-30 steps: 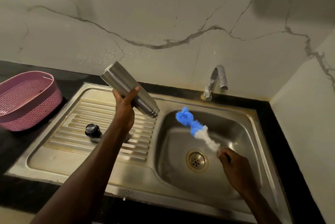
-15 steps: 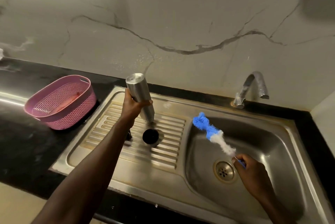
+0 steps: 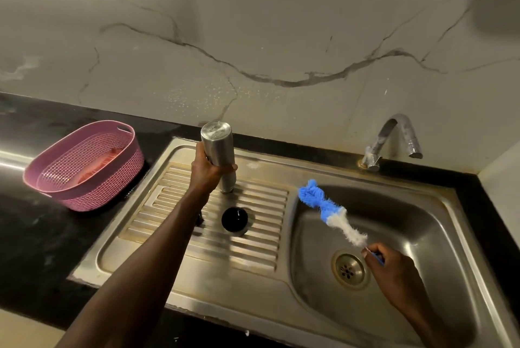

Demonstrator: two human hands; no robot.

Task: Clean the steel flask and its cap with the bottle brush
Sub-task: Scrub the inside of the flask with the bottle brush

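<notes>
My left hand [image 3: 206, 171] grips the steel flask [image 3: 219, 150], which stands upside down with its mouth on the ribbed drainboard [image 3: 253, 238]. The black cap [image 3: 234, 219] lies on the drainboard just in front of the flask, apart from it. Over the sink basin [image 3: 399, 223], my right hand [image 3: 394, 271] holds the bottle brush [image 3: 329, 211] by its handle. Its blue and white bristles point up and to the left, clear of the flask.
A pink plastic basket [image 3: 84, 167] sits on the black counter [image 3: 33, 235] to the left of the sink. The steel tap [image 3: 394, 136] stands at the back right. The drain [image 3: 349, 268] lies in the basin near my right hand.
My left hand has turned the flask from tilted in the air to upright, mouth down, and lowered it onto the drainboard behind the cap. The brush has stayed over the basin.
</notes>
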